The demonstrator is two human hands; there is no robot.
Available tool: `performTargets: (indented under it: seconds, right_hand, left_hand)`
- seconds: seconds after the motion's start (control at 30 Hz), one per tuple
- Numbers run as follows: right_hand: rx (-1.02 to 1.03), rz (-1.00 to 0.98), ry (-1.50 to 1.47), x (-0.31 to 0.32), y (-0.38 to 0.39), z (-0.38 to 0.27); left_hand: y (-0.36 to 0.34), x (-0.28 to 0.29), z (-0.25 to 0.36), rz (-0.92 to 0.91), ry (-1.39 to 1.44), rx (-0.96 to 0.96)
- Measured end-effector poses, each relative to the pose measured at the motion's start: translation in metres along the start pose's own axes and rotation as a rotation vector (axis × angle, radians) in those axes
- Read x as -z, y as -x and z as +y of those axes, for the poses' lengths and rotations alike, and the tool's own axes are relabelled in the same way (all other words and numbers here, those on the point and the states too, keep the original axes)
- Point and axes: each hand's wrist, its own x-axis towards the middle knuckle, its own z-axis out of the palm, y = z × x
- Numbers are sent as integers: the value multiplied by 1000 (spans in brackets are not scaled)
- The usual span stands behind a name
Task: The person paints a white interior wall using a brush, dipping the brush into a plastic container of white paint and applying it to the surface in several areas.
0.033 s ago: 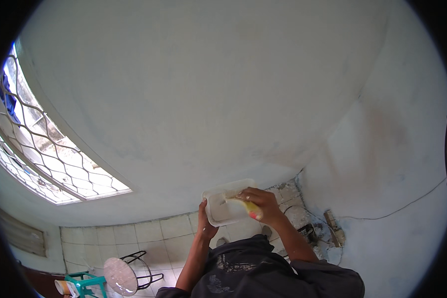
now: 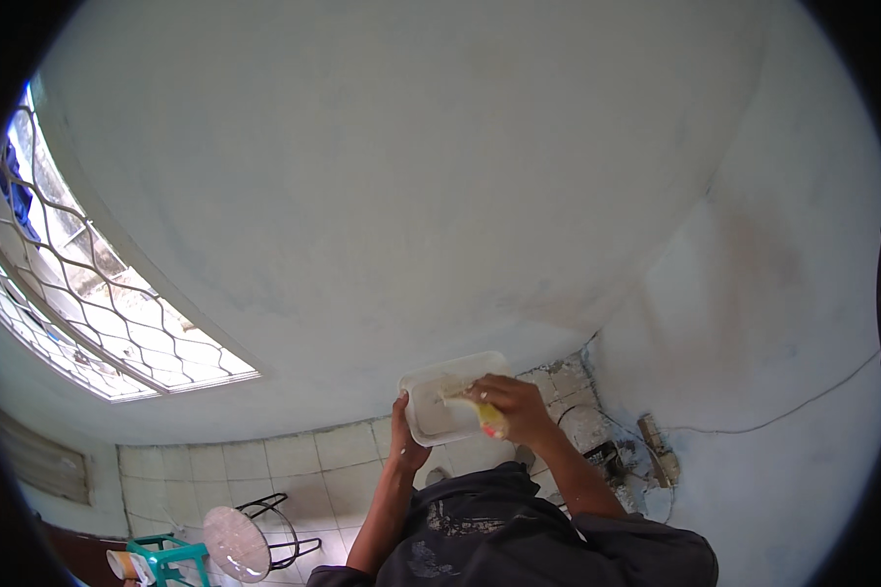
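Note:
My left hand (image 2: 408, 448) is closed on the left edge of a shallow white rectangular tray (image 2: 423, 436), thumb over the rim. Pale material coats the tray's inside. From the right, my right hand (image 2: 521, 406) grips a paintbrush (image 2: 489, 419) with a yellow handle and a red end. Its bristle end reaches down into the tray, partly hidden by my fingers, so I cannot tell how firmly it touches the bottom. The tray is held in front of my body, close to a pale painted wall (image 2: 440, 215).
A barred window (image 2: 117, 303) is on the left. Below it stand a round-topped stool (image 2: 237, 544) with black legs and a green plastic stool (image 2: 171, 556) beside a tub (image 2: 122, 565). Rubble and a block (image 2: 659, 450) lie in the right corner, where a cable (image 2: 754, 428) runs along the wall.
The paintbrush has turned slightly, its handle end swinging a little left and down over the tray. My left hand and the tray have stayed in place.

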Motion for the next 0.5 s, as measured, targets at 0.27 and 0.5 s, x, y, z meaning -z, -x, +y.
performTargets:
  seconds: [0.27, 0.5]
  right_hand:
    - [-59, 111, -177, 4, 22, 3]
    - [-495, 283, -466, 16, 15, -10]
  left_hand:
    - [-3, 12, -5, 11, 5, -21]
    - [-3, 11, -10, 38, -18, 4]
